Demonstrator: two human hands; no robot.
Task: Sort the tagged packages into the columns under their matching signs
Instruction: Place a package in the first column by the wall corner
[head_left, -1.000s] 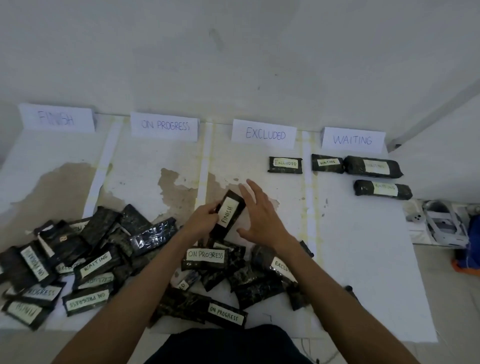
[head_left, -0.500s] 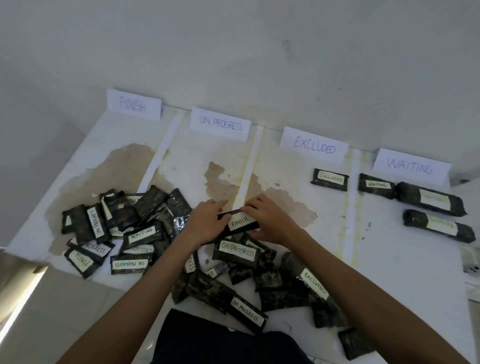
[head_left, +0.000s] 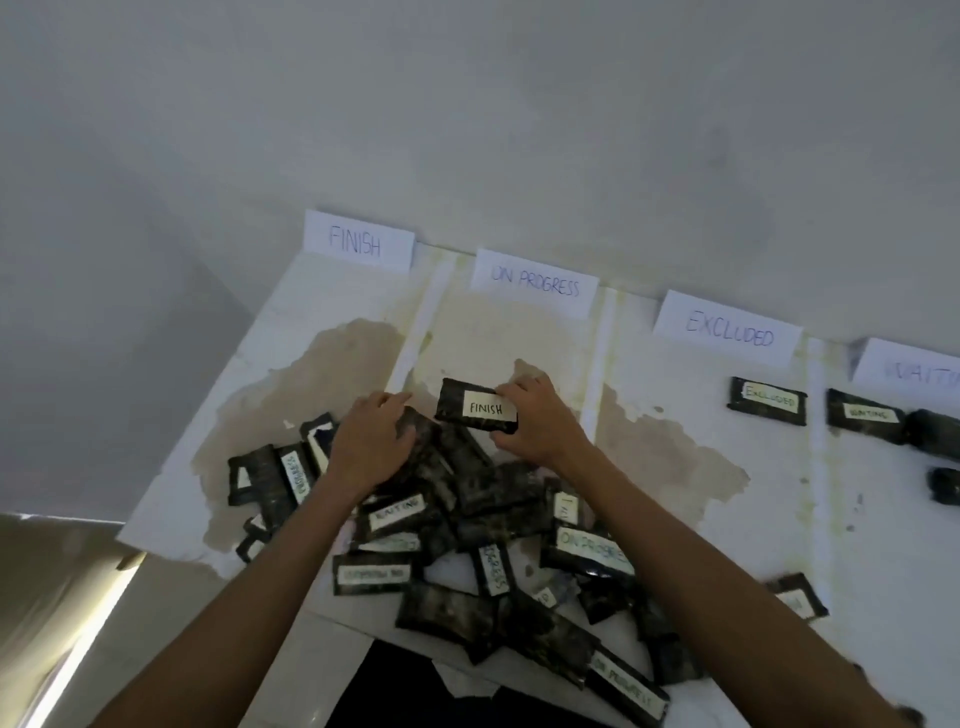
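My right hand (head_left: 537, 423) grips the right end of a black package tagged FINISH (head_left: 475, 407), held flat just above the ON PROGRESS column. My left hand (head_left: 371, 441) rests palm-down on the heap of black tagged packages (head_left: 457, 519), its fingers bent over one of them. White signs stand along the wall: FINISH (head_left: 358, 243), ON PROGRESS (head_left: 535, 283), EXCLUDED (head_left: 727, 332) and WAITING (head_left: 914, 369), the last cut off at the right edge. One package tagged EXCLUDED (head_left: 769, 401) lies under its sign. A package tagged WAITING (head_left: 865, 413) lies in the rightmost column.
The white sheet (head_left: 675, 467) carries tape strips between columns and brown stains. Its left edge (head_left: 208, 405) runs diagonally beside a pale floor. More dark packages (head_left: 940, 441) lie at the far right. Loose packages reach the near edge by my dark lap (head_left: 441, 691).
The view swung left, so the signs slid right. My left hand let go of the FINISH package and dropped onto the heap. My right hand carries the package leftward.
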